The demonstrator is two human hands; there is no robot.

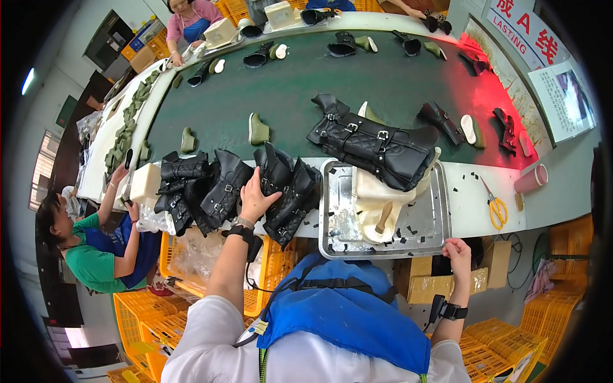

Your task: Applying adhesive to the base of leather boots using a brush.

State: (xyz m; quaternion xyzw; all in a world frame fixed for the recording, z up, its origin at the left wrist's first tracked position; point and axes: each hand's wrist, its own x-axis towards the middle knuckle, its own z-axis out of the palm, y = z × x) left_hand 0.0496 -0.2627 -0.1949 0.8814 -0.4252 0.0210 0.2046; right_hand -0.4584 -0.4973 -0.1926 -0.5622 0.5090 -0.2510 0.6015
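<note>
My left hand (257, 198) lies with fingers spread on a row of black buckled boot uppers (225, 191). Its thumb and index finger stretch over the upper (273, 170) near the row's right end. By the front right corner of a metal tray (332, 236), my right hand (458, 253) is closed in a pinch; what it holds, if anything, is too small to tell. Above the tray a large black quilted boot (377, 143) with buckled straps lies on its side across a cream-coloured machine (370, 191). A wooden-handled tool (384, 218) stands in a white pot (377, 233) on the tray, among small black scraps.
Behind the tray, a green conveyor belt (281, 83) carries black uppers and olive soles (258, 129). Yellow-handled scissors (497, 209) and a pink cup (532, 179) lie to the right. A co-worker in green (96, 246) works at left. Yellow crates (278, 271) stand below the table edge.
</note>
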